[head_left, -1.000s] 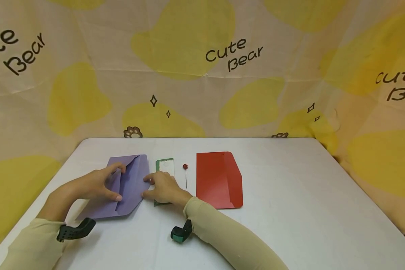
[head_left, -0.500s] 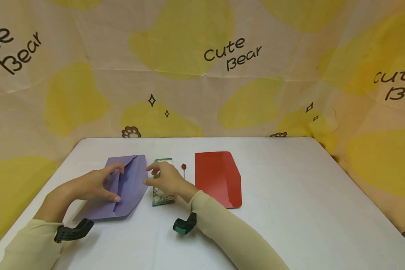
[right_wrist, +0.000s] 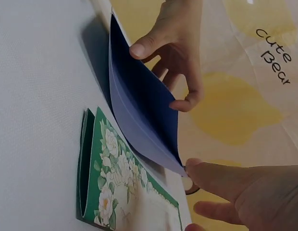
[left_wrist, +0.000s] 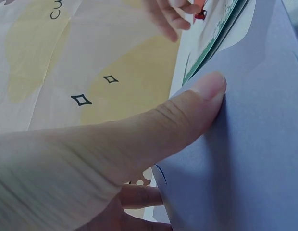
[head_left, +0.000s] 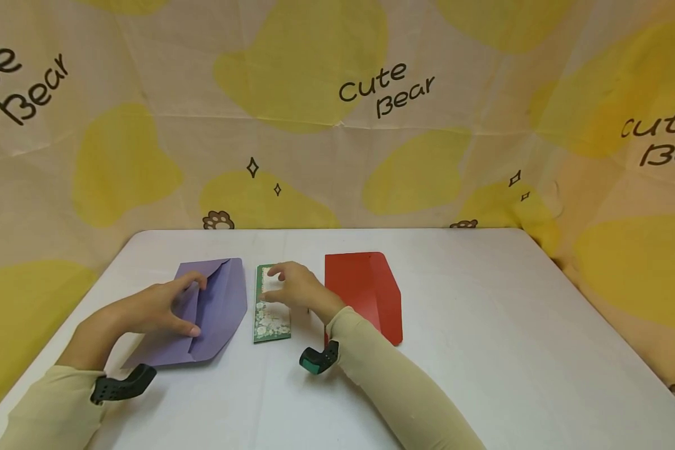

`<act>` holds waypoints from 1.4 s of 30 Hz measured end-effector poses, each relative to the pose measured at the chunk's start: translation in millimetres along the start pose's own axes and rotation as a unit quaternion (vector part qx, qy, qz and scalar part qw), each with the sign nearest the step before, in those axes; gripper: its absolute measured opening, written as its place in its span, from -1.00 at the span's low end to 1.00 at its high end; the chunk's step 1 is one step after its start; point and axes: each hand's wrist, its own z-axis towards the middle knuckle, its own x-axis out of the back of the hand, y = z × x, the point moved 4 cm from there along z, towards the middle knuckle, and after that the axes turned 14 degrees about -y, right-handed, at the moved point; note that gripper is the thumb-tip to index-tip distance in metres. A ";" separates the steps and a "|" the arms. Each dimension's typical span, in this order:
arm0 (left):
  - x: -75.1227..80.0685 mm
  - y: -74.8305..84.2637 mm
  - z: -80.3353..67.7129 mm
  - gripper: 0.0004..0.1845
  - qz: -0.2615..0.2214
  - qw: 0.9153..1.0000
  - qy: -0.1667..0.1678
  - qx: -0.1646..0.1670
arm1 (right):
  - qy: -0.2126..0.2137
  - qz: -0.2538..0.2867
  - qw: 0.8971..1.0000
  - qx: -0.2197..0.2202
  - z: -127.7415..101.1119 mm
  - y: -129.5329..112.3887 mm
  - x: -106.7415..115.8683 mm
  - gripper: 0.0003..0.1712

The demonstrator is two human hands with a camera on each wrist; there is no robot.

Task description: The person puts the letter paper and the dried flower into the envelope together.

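Purple envelope and green card on the white surface point(head_left: 484, 350)

Left hand point(head_left: 157, 306) gripped the envelope point(head_left: 219, 312), flap lifted; right hand point(head_left: 292, 289), fingers relaxed, rested on the white-flowered card point(head_left: 270, 322) just beside it. Backdrop point(head_left: 337, 112) read "Cute Bear".

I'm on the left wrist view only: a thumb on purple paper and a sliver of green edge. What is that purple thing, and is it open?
Observer: It is a purple envelope. The right wrist view shows the left hand holding its mouth open, thumb on one side and fingers on the other.
Operator: And the green edge?
Observer: That is a folded green card with white flowers. It lies flat on the table just right of the envelope.
Operator: Where is the other hand?
Observer: The right hand rests its fingers on the far end of the card.
Operator: Anything else nearby?
Observer: A red envelope lies flat to the right of the card.
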 end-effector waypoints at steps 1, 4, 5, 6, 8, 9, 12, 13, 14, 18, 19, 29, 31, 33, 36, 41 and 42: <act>0.1 0.3 -0.1 -0.13 0.000 1.000 0.000 0.000 | -0.003 -0.013 1.000 -0.004 0.0 0.8 -0.6 -0.36; 0.0 1.0 -0.3 -0.13 0.000 1.000 0.000 0.001 | -0.011 -0.056 0.998 -0.009 -0.2 2.9 -4.0 -0.31; -0.2 1.0 -0.4 -0.14 0.000 1.000 0.001 0.001 | -0.013 -0.068 0.998 -0.014 -0.5 3.7 -5.4 -0.29; -0.4 1.0 -0.4 -0.14 -0.001 1.000 0.001 0.000 | -0.015 -0.078 0.997 -0.020 -1.0 4.5 -6.7 -0.28; -1.1 0.8 -0.4 -0.14 -0.002 1.000 0.000 0.003 | -0.019 -0.097 0.995 -0.029 -2.1 5.5 -9.1 -0.28; -1.5 0.8 -0.3 -0.14 -0.002 1.000 -0.001 0.003 | -0.019 -0.106 0.994 -0.035 -2.7 6.0 -10.3 -0.29; -2.2 1.1 -0.1 -0.14 -0.004 1.000 -0.002 0.003 | -0.019 -0.126 0.991 -0.046 -3.5 6.8 -12.6 -0.30; -2.2 1.4 -0.1 -0.14 -0.004 1.000 -0.002 0.003 | -0.019 -0.131 0.990 -0.047 -3.5 6.9 -13.3 -0.31; -2.1 1.6 -0.1 -0.14 -0.003 1.000 -0.002 0.003 | -0.019 -0.133 0.990 -0.050 -3.7 7.1 -13.7 -0.31; -1.6 2.6 -0.4 -0.14 -0.002 1.000 -0.004 0.003 | -0.022 -0.131 0.990 -0.049 -3.7 7.0 -14.9 -0.31; -1.7 2.6 -0.5 -0.14 -0.002 1.000 -0.005 0.003 | -0.025 -0.128 0.990 -0.048 -4.1 7.0 -15.4 -0.31; -1.5 1.7 -0.6 -0.15 0.002 1.000 -0.007 0.001 | -0.029 -0.133 0.990 -0.047 -8.1 0.6 -18.0 -0.25; -1.4 1.8 -0.5 -0.14 0.002 1.000 -0.009 0.001 | -0.026 -0.145 0.988 -0.042 -7.8 -0.8 -18.7 -0.21; -1.4 1.9 -0.4 -0.14 0.002 1.000 -0.010 0.003 | -0.024 -0.153 0.987 -0.038 -7.6 -1.9 -19.0 -0.17; -1.1 1.9 -0.3 -0.14 0.002 1.000 -0.011 0.004 | -0.027 -0.161 0.986 -0.039 -7.2 -2.1 -20.0 -0.10; -1.6 1.3 0.4 -0.15 0.001 1.000 -0.011 0.001 | -0.035 -0.154 0.986 -0.050 -7.7 -1.7 -21.7 -0.06; -1.9 1.3 0.5 -0.15 0.000 1.000 -0.010 0.000 | -0.035 -0.156 0.986 -0.050 -7.9 -1.9 -21.8 -0.06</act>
